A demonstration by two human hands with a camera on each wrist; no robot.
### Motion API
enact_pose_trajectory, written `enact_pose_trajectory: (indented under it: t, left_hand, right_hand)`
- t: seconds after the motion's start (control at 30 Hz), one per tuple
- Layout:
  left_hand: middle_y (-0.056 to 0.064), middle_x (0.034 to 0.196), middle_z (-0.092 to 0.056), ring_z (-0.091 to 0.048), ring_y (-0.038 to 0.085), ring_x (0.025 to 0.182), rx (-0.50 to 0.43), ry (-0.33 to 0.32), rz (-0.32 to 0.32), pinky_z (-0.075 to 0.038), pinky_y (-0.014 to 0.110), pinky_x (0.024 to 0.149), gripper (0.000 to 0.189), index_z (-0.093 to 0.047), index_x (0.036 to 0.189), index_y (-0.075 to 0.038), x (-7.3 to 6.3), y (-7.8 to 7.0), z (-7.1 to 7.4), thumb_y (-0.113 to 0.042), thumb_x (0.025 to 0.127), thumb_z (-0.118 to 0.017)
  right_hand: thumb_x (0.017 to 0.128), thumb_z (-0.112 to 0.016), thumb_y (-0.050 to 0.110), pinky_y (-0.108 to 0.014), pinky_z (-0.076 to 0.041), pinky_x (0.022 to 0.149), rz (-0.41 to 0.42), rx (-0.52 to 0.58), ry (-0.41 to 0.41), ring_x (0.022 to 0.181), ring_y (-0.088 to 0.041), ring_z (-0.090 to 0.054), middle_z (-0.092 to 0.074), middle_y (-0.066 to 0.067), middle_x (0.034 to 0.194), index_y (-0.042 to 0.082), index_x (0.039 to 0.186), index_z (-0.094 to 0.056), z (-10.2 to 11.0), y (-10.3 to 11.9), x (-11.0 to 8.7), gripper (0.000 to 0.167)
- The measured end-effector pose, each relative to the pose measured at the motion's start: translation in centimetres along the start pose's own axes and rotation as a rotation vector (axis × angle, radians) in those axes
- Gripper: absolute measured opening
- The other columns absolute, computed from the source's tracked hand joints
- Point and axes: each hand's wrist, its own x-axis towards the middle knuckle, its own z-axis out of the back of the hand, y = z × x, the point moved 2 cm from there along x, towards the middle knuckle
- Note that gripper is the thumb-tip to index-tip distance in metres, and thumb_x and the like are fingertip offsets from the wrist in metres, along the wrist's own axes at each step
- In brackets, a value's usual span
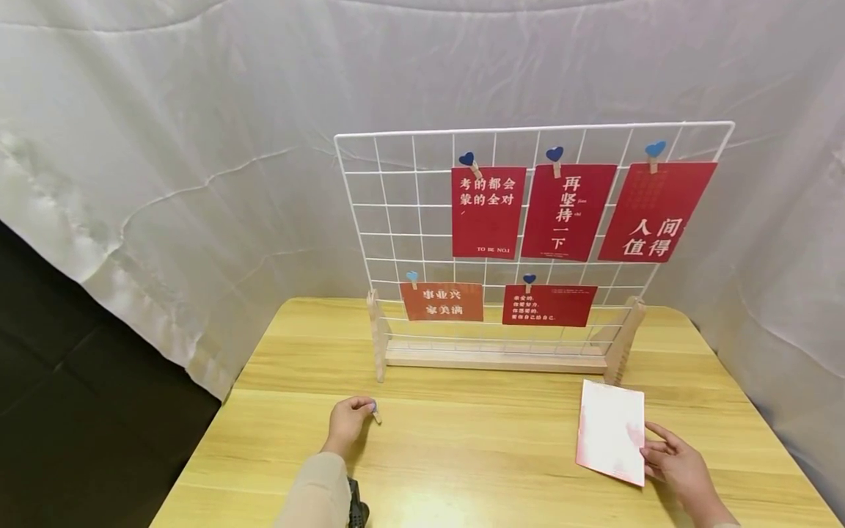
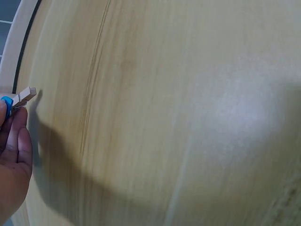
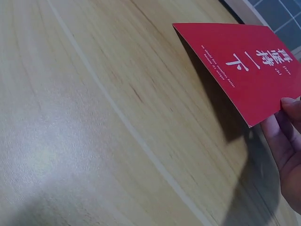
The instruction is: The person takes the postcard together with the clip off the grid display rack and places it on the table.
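Observation:
My left hand (image 1: 347, 423) pinches a small wooden clothespin (image 1: 377, 416) by its blue heart end, above the left part of the table. In the left wrist view the clothespin (image 2: 23, 97) points away from the fingertips, its bare wooden end free. On the right, my right hand (image 1: 680, 462) holds a card (image 1: 610, 433) by its edge, between thumb and fingers. The card's side facing the head camera looks white with pinkish edges. Seen from the right wrist, the card (image 3: 235, 66) is red with white characters, tilted above the tabletop.
A white wire grid (image 1: 436, 132) stands in a wooden base (image 1: 495, 359) at the back. Several red cards, such as this upper one (image 1: 488, 220), hang there from heart clothespins. Grey cloth (image 1: 264, 110) rises behind the wooden table (image 1: 462, 440). A black object (image 1: 357, 506) is by the left forearm.

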Motion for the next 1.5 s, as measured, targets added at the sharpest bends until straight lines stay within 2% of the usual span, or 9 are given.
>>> enact_pose_trajectory:
  t: [0.23, 0.3, 0.37, 0.43, 0.5, 0.57, 0.77, 1.1, 1.5]
  left_hand:
    - [0.01, 0.081, -0.062, -0.055, 0.023, 0.08, 0.028, 0.014, 0.014, -0.045, 0.032, 0.067, 0.012, -0.065, 0.085, 0.004, 0.0, 0.2, -0.3, -0.005, 0.08, -0.059]
    - [0.009, 0.079, -0.062, -0.055, 0.022, 0.078, 0.038, 0.005, 0.015, -0.045, 0.031, 0.066, 0.012, -0.065, 0.084, 0.004, 0.1, 0.3, -0.3, -0.005, 0.08, -0.059]
    - [0.009, 0.079, -0.062, -0.055, 0.021, 0.078, 0.049, -0.004, 0.018, -0.045, 0.029, 0.065, 0.011, -0.065, 0.084, 0.004, 0.2, 0.3, -0.4, -0.005, 0.08, -0.059]
    - [0.009, 0.079, -0.063, -0.055, 0.021, 0.077, 0.066, -0.009, 0.012, -0.045, 0.029, 0.065, 0.011, -0.065, 0.083, 0.004, 0.3, 0.3, -0.5, -0.004, 0.08, -0.059]
    - [0.008, 0.078, -0.063, -0.055, 0.021, 0.077, 0.088, -0.014, 0.015, -0.045, 0.029, 0.065, 0.01, -0.066, 0.082, 0.003, 0.3, 0.3, -0.5, -0.005, 0.08, -0.059]
    - [0.009, 0.079, -0.063, -0.055, 0.022, 0.078, 0.109, -0.015, 0.016, -0.045, 0.03, 0.065, 0.01, -0.066, 0.082, 0.003, 0.3, 0.2, -0.4, -0.004, 0.08, -0.059]
    - [0.01, 0.079, -0.063, -0.056, 0.024, 0.078, 0.162, -0.011, -0.001, -0.045, 0.033, 0.066, 0.01, -0.066, 0.081, 0.003, 0.4, 0.0, -0.3, -0.004, 0.079, -0.059]
    - [0.008, 0.078, -0.062, -0.055, 0.022, 0.076, 0.167, 0.008, 0.014, -0.045, 0.033, 0.065, 0.01, -0.065, 0.081, 0.002, 0.6, 0.0, -0.5, -0.006, 0.08, -0.058]
    - [0.011, 0.086, -0.061, -0.055, 0.024, 0.08, 0.143, 0.043, 0.051, -0.046, 0.032, 0.066, 0.016, -0.062, 0.091, 0.004, 0.9, -0.6, 0.4, -0.009, 0.083, -0.055]
  right_hand:
    - [0.078, -0.055, -0.006, -0.027, -0.05, 0.063, -0.075, 0.0, -0.009, 0.067, -0.005, -0.057, -0.06, 0.007, 0.073, 0.045, 0.08, -0.05, 0.5, -0.4, 0.1, 0.052]
    - [0.08, -0.055, -0.003, -0.027, -0.05, 0.062, -0.071, -0.025, -0.017, 0.067, -0.005, -0.058, -0.061, 0.008, 0.073, 0.041, 0.088, -0.051, 0.6, -0.4, 0.2, 0.045]
    - [0.081, -0.054, -0.002, -0.027, -0.05, 0.062, -0.075, -0.075, -0.043, 0.067, -0.004, -0.058, -0.061, 0.009, 0.074, 0.029, 0.107, -0.052, 0.7, -0.4, 0.2, 0.04]
    - [0.082, -0.053, 0.0, -0.027, -0.05, 0.061, -0.074, -0.133, -0.062, 0.067, -0.002, -0.057, -0.061, 0.009, 0.076, 0.012, 0.125, -0.042, 0.7, -0.3, 0.3, 0.046]
    - [0.082, -0.052, 0.0, -0.026, -0.05, 0.061, -0.079, -0.192, -0.087, 0.066, 0.0, -0.057, -0.062, 0.006, 0.078, -0.007, 0.13, -0.028, 0.7, -0.3, 0.4, 0.053]
    - [0.082, -0.052, -0.002, -0.025, -0.05, 0.059, -0.089, -0.237, -0.111, 0.065, 0.001, -0.056, -0.063, 0.002, 0.08, -0.011, 0.128, -0.025, 0.7, -0.4, 0.6, 0.055]
    - [0.08, -0.053, -0.006, -0.023, -0.049, 0.054, -0.092, -0.344, -0.192, 0.061, 0.003, -0.054, -0.063, -0.011, 0.084, -0.013, 0.124, -0.032, 0.7, -1.0, 1.1, 0.05]
    - [0.078, -0.053, -0.008, -0.026, -0.049, 0.055, -0.084, -0.464, -0.279, 0.061, -0.004, -0.055, -0.062, -0.017, 0.081, -0.014, 0.119, -0.038, 1.0, -1.6, 1.7, 0.044]
    - [0.082, -0.049, -0.003, -0.023, -0.049, 0.052, -0.079, -0.426, -0.212, 0.061, -0.002, -0.056, -0.06, -0.024, 0.088, -0.017, 0.12, -0.035, 0.7, -0.4, 0.9, 0.042]
